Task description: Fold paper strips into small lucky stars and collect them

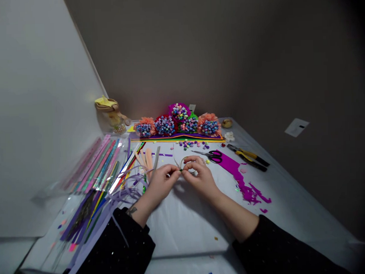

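My left hand (165,179) and my right hand (200,176) meet fingertip to fingertip above the white table. Both pinch a thin strip (177,164), whose pale end sticks up between them. A thin ring-like curl shows by my right fingers; whether it belongs to the same strip I cannot tell. A small dark green bit shows at the fingertips. Beyond my hands lie small folded paper stars (190,144) and a purple strip (163,154). Black-handled scissors (214,155) rest open just past my right hand.
Star-filled crepe-paper bundles (165,125) stand along the back on stacked coloured sheets (176,139). On the left are packaged paper strips (93,166) and tangled lilac strips (129,195). Torn magenta paper (228,161) and yellow-black pliers (249,156) lie right. A wall bounds the back.
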Tool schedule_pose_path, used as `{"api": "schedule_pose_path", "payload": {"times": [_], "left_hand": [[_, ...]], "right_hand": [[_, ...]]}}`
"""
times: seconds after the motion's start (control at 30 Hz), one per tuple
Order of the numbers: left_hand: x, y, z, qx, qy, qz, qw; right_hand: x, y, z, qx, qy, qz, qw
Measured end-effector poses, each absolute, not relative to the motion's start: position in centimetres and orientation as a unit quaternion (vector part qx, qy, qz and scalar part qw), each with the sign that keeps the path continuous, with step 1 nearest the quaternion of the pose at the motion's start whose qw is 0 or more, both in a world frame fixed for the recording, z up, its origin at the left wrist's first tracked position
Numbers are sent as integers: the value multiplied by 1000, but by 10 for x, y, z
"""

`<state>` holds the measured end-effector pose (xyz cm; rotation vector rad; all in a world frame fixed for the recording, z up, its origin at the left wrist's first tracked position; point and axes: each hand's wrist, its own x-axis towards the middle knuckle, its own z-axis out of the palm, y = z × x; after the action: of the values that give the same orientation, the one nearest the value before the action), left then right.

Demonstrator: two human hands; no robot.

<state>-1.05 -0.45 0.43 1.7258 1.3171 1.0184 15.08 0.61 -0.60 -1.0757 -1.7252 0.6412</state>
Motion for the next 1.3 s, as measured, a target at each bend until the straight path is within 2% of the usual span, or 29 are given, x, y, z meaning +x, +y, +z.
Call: {"api": "schedule_pose_path", "payload": {"times": [0.17, 0.43, 0.6, 0.8, 1.3], "left_hand": [[-9, -4, 8, 627, 523, 397, 420], [-9, -2, 6, 601, 544, 400, 429], [-9, 0, 6, 553, 563, 415, 452], [-7, 0, 7, 531, 566, 422, 469], [-6, 0, 1, 434, 544, 439, 568]], "right_hand": [[149, 6, -5, -430, -683, 317, 499], [148, 10, -9, -406, -686, 372, 475], [145, 3, -8, -404, -724, 239, 506], [146, 0, -9, -399, -760, 108, 501], [147, 2, -8, -372, -785, 37, 494]]}}
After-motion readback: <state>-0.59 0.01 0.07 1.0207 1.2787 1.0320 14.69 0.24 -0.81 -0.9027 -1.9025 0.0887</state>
